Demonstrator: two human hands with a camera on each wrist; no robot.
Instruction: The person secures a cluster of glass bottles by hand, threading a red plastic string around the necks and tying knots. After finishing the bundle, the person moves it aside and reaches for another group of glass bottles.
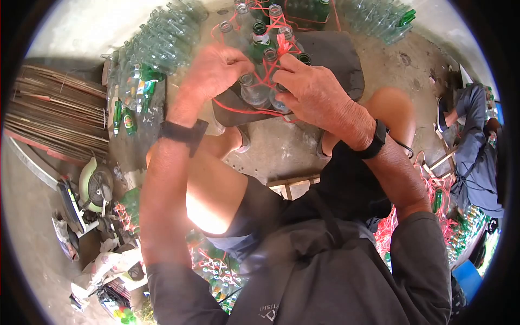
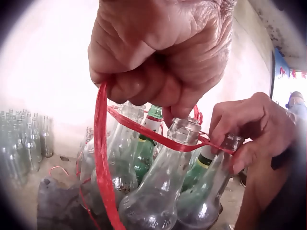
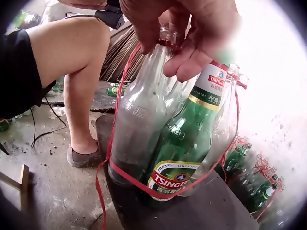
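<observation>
A cluster of clear and green glass bottles stands upright on a dark board (image 1: 341,59), bound with red plastic string (image 2: 101,148). My left hand (image 1: 214,70) is over the near left side of the cluster, its curled fingers gripping the string. From there the string runs across the neck of a clear bottle (image 2: 156,191). My right hand (image 1: 319,92) holds the neck of another clear bottle (image 3: 139,115), fingers and thumb around it where the string passes. Beside it stands a green Tsingtao bottle (image 3: 184,132). Low around the cluster goes a red loop (image 3: 139,184).
Clear bottles (image 1: 162,40) stand massed along the wall at back left, with more (image 1: 379,19) at back right. Flattened cardboard (image 1: 59,114) is stacked on the left. My knees flank the board. Another person (image 1: 471,141) is at the far right.
</observation>
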